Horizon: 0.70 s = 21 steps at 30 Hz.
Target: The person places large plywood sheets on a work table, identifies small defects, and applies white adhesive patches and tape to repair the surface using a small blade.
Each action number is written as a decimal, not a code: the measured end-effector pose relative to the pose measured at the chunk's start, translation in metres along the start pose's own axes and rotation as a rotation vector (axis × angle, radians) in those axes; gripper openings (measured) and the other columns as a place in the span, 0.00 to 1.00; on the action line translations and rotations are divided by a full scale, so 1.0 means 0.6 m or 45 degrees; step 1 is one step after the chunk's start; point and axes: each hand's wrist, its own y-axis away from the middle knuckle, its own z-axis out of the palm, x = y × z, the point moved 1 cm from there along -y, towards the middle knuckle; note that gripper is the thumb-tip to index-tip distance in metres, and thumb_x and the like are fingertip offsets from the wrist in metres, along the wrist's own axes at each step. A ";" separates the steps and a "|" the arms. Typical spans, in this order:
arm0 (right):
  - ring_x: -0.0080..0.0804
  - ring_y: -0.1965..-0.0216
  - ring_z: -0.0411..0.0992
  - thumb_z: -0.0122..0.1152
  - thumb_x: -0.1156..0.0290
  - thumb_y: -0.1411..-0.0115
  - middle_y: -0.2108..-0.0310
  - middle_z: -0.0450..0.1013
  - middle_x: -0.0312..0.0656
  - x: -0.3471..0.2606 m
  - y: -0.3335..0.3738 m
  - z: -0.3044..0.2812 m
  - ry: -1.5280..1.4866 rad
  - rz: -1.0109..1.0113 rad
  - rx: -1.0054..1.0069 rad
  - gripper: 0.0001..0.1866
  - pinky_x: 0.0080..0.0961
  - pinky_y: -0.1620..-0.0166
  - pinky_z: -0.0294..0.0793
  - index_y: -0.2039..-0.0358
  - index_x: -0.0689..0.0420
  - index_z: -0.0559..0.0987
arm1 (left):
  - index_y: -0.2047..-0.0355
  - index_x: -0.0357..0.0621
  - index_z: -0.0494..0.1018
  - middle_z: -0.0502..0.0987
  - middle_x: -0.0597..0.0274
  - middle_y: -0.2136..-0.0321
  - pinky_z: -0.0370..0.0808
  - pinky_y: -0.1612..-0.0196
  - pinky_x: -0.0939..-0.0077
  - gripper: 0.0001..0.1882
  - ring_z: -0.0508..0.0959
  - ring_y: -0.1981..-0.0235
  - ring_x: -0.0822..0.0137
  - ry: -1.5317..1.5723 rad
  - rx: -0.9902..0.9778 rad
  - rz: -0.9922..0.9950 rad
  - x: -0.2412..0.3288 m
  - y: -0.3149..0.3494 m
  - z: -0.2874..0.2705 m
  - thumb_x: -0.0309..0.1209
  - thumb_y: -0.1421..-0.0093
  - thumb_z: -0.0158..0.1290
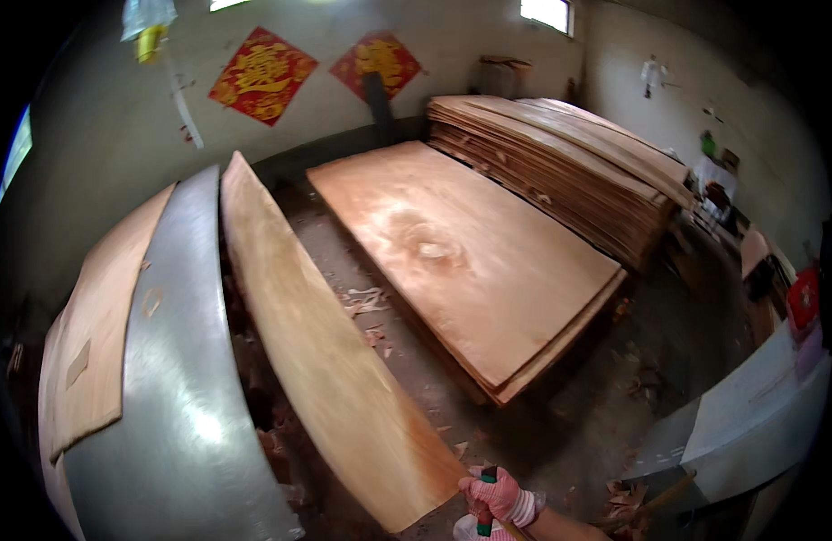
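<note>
A long, narrow strip of wood veneer (330, 352) slants from the far left toward me, its near corner at my fingers. My right hand (501, 496), in a pink-and-white glove, is closed around a green-and-black tool handle (484, 526); its fingertips meet the strip's near corner. Just below it, only a piece of my gloved left hand (468, 530) shows at the lower edge, its fingers hidden. Left of the strip lies a smooth grey metal-like surface (177, 388), with a tan veneer sheet (105, 334) partly over it.
A low stack of wide veneer sheets (470, 261) stands right of the strip, a taller stack (551, 167) behind it. Veneer scraps (366, 300) litter the floor. A pale board (749, 406) is at the right. Red diamond-shaped decorations (262, 77) hang on the back wall.
</note>
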 end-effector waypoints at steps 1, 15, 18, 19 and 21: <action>0.19 0.92 0.54 0.55 0.67 0.45 0.91 0.58 0.30 -0.015 0.006 -0.027 -0.113 0.002 -0.011 0.09 0.18 0.88 0.51 0.79 0.55 0.70 | 0.64 0.43 0.72 0.74 0.60 0.69 0.68 0.55 0.67 0.15 0.72 0.63 0.63 0.039 0.008 -0.045 0.011 -0.018 0.026 0.40 0.42 0.45; 0.19 0.90 0.55 0.54 0.71 0.46 0.86 0.61 0.32 -0.299 -0.037 -0.441 -0.289 0.002 0.020 0.04 0.18 0.86 0.54 0.73 0.56 0.70 | 0.67 0.45 0.72 0.73 0.61 0.74 0.70 0.60 0.68 0.15 0.72 0.67 0.63 1.566 0.452 -0.025 0.172 -0.421 0.192 0.43 0.43 0.45; 0.21 0.90 0.56 0.53 0.73 0.48 0.88 0.59 0.33 -0.369 -0.061 -0.511 -0.191 -0.015 0.131 0.04 0.19 0.85 0.55 0.73 0.57 0.70 | 0.68 0.45 0.72 0.73 0.61 0.75 0.70 0.61 0.68 0.16 0.72 0.68 0.63 1.848 0.613 0.047 0.163 -0.473 0.198 0.44 0.43 0.45; 0.21 0.91 0.56 0.53 0.73 0.48 0.89 0.58 0.33 -0.399 -0.069 -0.533 -0.128 -0.036 0.176 0.03 0.19 0.86 0.54 0.74 0.58 0.70 | 0.68 0.45 0.72 0.73 0.62 0.75 0.70 0.61 0.68 0.16 0.72 0.69 0.63 1.932 0.661 0.082 0.158 -0.494 0.204 0.44 0.44 0.45; 0.21 0.92 0.55 0.53 0.73 0.48 0.90 0.58 0.33 -0.455 -0.093 -0.584 0.022 -0.049 0.336 0.04 0.19 0.88 0.52 0.76 0.58 0.69 | 0.69 0.45 0.72 0.73 0.62 0.76 0.71 0.62 0.68 0.16 0.72 0.69 0.63 2.061 0.760 0.145 0.152 -0.527 0.211 0.44 0.44 0.45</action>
